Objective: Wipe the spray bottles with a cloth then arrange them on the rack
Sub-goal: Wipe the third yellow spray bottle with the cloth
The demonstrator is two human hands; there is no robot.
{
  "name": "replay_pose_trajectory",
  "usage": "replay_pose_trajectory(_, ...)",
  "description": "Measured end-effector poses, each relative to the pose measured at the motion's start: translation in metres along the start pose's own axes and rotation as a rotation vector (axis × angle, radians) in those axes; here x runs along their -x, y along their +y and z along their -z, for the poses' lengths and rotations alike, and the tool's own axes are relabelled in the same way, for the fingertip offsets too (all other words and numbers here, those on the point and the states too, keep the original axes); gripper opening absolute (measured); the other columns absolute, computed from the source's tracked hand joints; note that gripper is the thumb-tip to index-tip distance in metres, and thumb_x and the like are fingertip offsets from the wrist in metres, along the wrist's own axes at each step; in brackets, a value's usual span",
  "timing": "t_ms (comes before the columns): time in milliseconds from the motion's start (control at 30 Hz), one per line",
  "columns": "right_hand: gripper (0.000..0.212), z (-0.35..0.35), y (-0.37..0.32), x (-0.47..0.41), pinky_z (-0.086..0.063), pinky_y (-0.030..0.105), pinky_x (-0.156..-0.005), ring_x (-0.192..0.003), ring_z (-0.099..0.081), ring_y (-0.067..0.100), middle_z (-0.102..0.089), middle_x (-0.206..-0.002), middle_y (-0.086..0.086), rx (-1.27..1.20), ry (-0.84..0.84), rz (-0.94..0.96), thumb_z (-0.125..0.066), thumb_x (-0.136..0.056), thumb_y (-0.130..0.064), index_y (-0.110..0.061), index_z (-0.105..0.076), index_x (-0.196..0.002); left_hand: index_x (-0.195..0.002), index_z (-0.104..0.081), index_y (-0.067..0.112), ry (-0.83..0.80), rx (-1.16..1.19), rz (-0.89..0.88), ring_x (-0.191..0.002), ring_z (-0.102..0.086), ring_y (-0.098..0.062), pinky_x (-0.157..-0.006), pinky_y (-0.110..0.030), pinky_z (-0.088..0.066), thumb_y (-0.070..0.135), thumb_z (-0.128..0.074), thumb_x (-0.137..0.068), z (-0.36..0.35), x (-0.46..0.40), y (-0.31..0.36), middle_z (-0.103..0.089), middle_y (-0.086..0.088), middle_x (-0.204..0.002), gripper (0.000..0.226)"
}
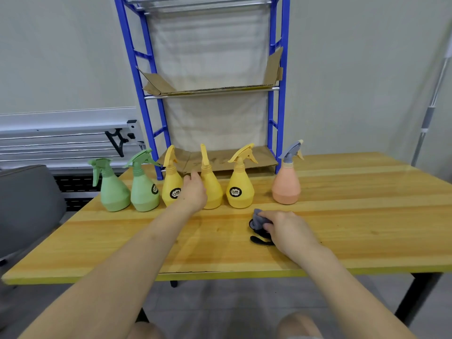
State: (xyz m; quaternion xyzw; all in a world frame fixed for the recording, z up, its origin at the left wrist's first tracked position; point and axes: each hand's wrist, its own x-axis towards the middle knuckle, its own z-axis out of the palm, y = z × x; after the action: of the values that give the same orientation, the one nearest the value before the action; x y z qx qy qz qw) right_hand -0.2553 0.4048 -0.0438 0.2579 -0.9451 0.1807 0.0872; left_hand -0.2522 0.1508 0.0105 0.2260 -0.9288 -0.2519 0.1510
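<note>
Right hand (285, 228) grips cloth (258, 220); six bottles, seemingly two green, three yellow, one pink.

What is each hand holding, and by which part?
The right hand grips the bunched grey cloth at its near end. The left hand holds nothing, reaching between two yellow bottles.

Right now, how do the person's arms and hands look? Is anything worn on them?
Both arms are bare along all that shows, with no sleeves. The left hand and the right hand have no gloves, and I see no watch, ring or bracelet on either.
</note>
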Motion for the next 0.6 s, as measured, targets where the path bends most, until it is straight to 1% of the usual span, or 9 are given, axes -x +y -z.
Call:
replay_pose_trajectory(67,0.021,-0.003,0.001,0.000,-0.050,0.037,-0.077,-0.098,-0.066,0.026,-0.073,-0.107,-0.001,0.018,0.010,0.008,-0.054,-0.105,-0.022,-0.028,-0.068,-0.120,-0.144,-0.035,0.001,0.054,0.051,-0.012,-0.107,-0.054,-0.031,-0.084,-0.036,-0.043,0.003,-0.050,-0.104,0.004,0.011,0.002,-0.040,-0.021,-0.144,0.043)
replay_pose_trajectory(167,0.020,-0.008,0.001,-0.001,-0.050,0.037,-0.078,-0.101,-0.066,0.025,-0.073,-0.109,-0.004,0.030,0.029,0.023,-0.054,-0.105,-0.022,-0.029,-0.067,-0.118,-0.140,-0.043,0.006,0.283,0.187,-0.179,-0.114,-0.055,-0.028,-0.098,-0.037,-0.047,0.008,-0.055,-0.103,0.011,0.031,0.005,-0.048,-0.016,-0.134,0.039)
replay_pose_trajectory(233,0.019,-0.009,0.002,-0.001,-0.050,0.037,-0.078,-0.101,-0.066,0.024,-0.072,-0.109,-0.005,0.025,0.033,0.032,-0.054,-0.105,-0.021,-0.029,-0.067,-0.117,-0.130,-0.052,0.010,0.424,0.233,-0.307,-0.108,-0.055,-0.021,-0.097,-0.034,-0.048,0.011,-0.056,-0.103,0.017,0.039,0.016,-0.053,-0.007,-0.120,0.028)
replay_pose_trajectory(267,0.018,-0.009,0.003,-0.002,-0.051,0.037,-0.079,-0.100,-0.066,0.024,-0.072,-0.109,-0.005,0.027,0.032,0.040,-0.055,-0.105,-0.022,-0.029,-0.067,-0.116,-0.126,-0.054,0.012,0.453,0.237,-0.352,-0.104,-0.055,-0.018,-0.095,-0.033,-0.049,0.013,-0.056,-0.103,0.020,0.039,0.025,-0.053,-0.002,-0.115,0.023)
replay_pose_trajectory(300,0.017,-0.010,0.003,-0.002,-0.052,0.038,-0.079,-0.099,-0.066,0.024,-0.071,-0.108,-0.005,0.031,0.032,0.052,-0.055,-0.105,-0.021,-0.029,-0.066,-0.114,-0.125,-0.056,0.013,0.456,0.220,-0.390,-0.105,-0.055,-0.017,-0.096,-0.033,-0.049,0.015,-0.056,-0.104,0.022,0.037,0.035,-0.054,-0.001,-0.114,0.022)
replay_pose_trajectory(367,0.014,-0.011,0.005,-0.001,-0.052,0.040,-0.080,-0.098,-0.067,0.024,-0.069,-0.107,-0.005,0.032,0.038,0.070,-0.055,-0.104,-0.021,-0.029,-0.064,-0.110,-0.131,-0.057,0.014,0.397,0.133,-0.429,-0.117,-0.056,-0.020,-0.104,-0.038,-0.048,0.017,-0.054,-0.105,0.022,0.025,0.058,-0.059,-0.003,-0.124,0.026)
replay_pose_trajectory(467,0.016,-0.009,0.007,-0.001,-0.052,0.038,-0.081,-0.099,-0.066,0.022,-0.070,-0.108,-0.007,0.004,0.025,0.077,-0.056,-0.103,-0.020,-0.031,-0.066,-0.110,-0.144,-0.049,0.013,0.251,-0.007,-0.393,-0.131,-0.050,-0.031,-0.110,-0.046,-0.045,0.019,-0.055,-0.106,0.015,0.003,0.081,-0.056,-0.013,-0.140,0.039)
replay_pose_trajectory(533,0.018,-0.006,0.008,0.001,-0.050,0.037,-0.080,-0.099,-0.065,0.022,-0.070,-0.108,-0.007,-0.022,0.015,0.080,-0.057,-0.102,-0.018,-0.031,-0.067,-0.108,-0.140,-0.052,0.012,0.190,-0.092,-0.351,-0.120,-0.057,-0.035,-0.101,-0.047,-0.050,0.021,-0.056,-0.105,0.009,-0.009,0.087,-0.061,-0.017,-0.130,0.036)
replay_pose_trajectory(600,0.019,-0.005,0.010,0.004,-0.050,0.037,-0.078,-0.094,-0.064,0.021,-0.070,-0.106,-0.008,-0.086,0.026,0.087,-0.058,-0.100,-0.014,-0.031,-0.066,-0.103,-0.134,-0.056,0.015,0.160,-0.090,-0.307,-0.101,-0.064,-0.033,-0.087,-0.046,-0.057,0.020,-0.055,-0.105,0.006,-0.012,0.087,-0.068,-0.015,-0.112,0.029)
